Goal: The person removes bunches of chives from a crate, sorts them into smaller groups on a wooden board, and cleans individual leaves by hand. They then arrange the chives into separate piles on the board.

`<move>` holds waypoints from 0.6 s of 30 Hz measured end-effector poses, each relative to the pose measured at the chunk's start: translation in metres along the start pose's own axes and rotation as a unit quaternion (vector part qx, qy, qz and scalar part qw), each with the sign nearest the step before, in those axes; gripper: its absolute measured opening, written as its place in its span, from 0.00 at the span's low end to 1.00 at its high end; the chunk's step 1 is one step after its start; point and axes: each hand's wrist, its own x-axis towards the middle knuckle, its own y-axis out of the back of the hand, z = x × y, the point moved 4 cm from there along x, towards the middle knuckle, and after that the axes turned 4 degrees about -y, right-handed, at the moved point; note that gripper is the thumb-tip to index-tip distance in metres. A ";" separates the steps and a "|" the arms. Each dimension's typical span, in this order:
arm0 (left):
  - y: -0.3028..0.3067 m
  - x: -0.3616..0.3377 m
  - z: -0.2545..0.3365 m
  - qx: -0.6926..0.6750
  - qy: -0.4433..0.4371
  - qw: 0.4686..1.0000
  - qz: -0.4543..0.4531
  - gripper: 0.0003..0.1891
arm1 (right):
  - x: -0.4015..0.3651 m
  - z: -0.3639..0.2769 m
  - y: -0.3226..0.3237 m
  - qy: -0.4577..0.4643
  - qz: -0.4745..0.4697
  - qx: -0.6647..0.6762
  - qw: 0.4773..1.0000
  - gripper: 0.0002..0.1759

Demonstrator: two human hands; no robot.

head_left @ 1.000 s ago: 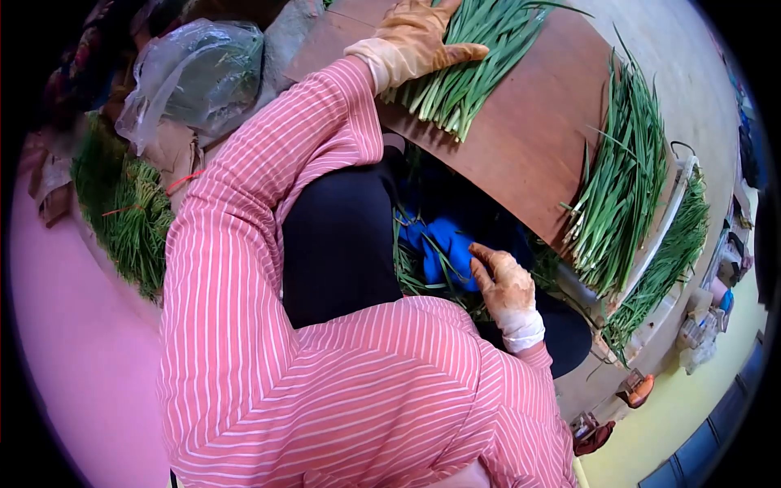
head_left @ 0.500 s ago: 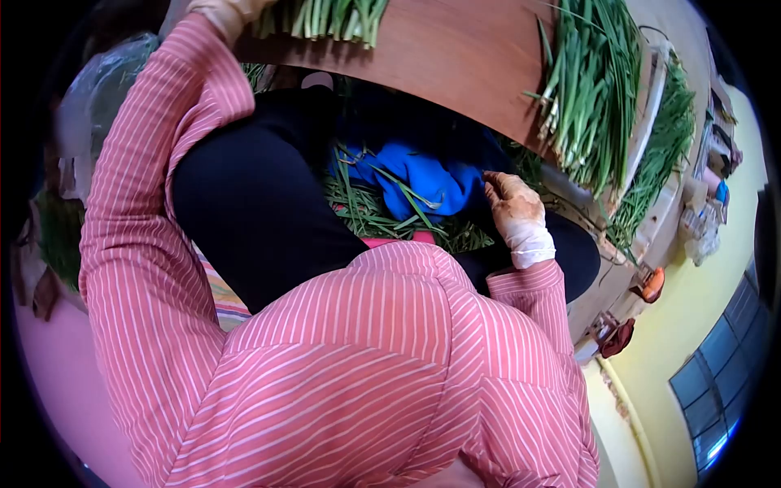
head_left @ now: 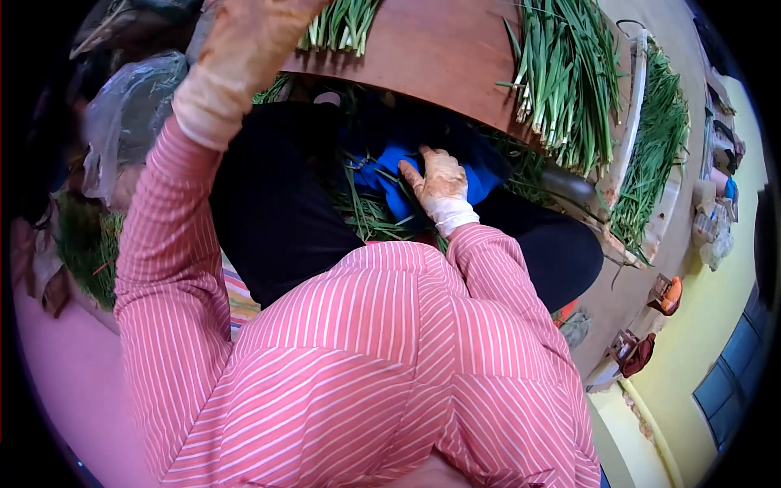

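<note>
My left hand [head_left: 260, 37], in a stained, whitish glove, is raised at the top left over the edge of a brown board [head_left: 455, 49]. Its fingers run out of view at the top, so their grip is hidden. Just beside it, a bundle of green stalks with pale ends [head_left: 346, 28] lies on the board. Over my lap, my right hand [head_left: 441, 177], gloved the same way, is open with thumb and fingers apart, on or just above a blue cloth [head_left: 392, 159]. Loose green leaves [head_left: 366, 213] lie around the cloth.
A larger bundle of green stalks [head_left: 569, 81] hangs over the board's right side. Beyond it, a white-rimmed tray [head_left: 633, 134] holds more greens [head_left: 655, 146]. On the left are a clear plastic bag [head_left: 122, 114] and another heap of greens [head_left: 85, 248].
My left hand has come closer and further into view at the top left. My right hand has moved left, from beside the blue cloth to over it.
</note>
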 end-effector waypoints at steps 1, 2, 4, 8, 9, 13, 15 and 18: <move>-0.003 -0.011 0.004 0.076 -0.031 0.997 0.004 0.27 | -0.001 -0.003 0.002 -0.005 0.003 0.023 1.000 0.32; -0.008 -0.022 0.009 0.150 -0.064 0.987 0.004 0.23 | -0.001 -0.004 -0.001 -0.007 0.007 0.028 1.000 0.32; -0.030 -0.044 -0.005 -0.083 0.049 0.995 -0.015 0.18 | 0.002 0.003 -0.026 -0.037 -0.128 -0.010 0.991 0.29; -0.051 -0.078 -0.019 -0.041 0.152 0.983 -0.091 0.17 | -0.022 0.000 -0.009 0.003 -0.125 0.060 0.990 0.18; -0.053 -0.085 -0.034 -0.016 0.165 0.981 -0.100 0.17 | -0.030 0.002 -0.002 0.025 -0.090 0.083 0.992 0.18; -0.050 -0.093 -0.036 0.120 0.206 0.957 -0.165 0.17 | -0.064 0.018 0.037 0.094 0.013 0.206 0.974 0.15; -0.052 -0.098 -0.039 0.135 0.200 0.946 -0.218 0.24 | -0.079 0.026 0.060 0.096 0.025 0.296 0.950 0.15; -0.068 -0.108 -0.029 0.303 0.038 0.886 -0.349 0.34 | -0.100 0.038 0.087 0.068 0.016 0.458 0.886 0.14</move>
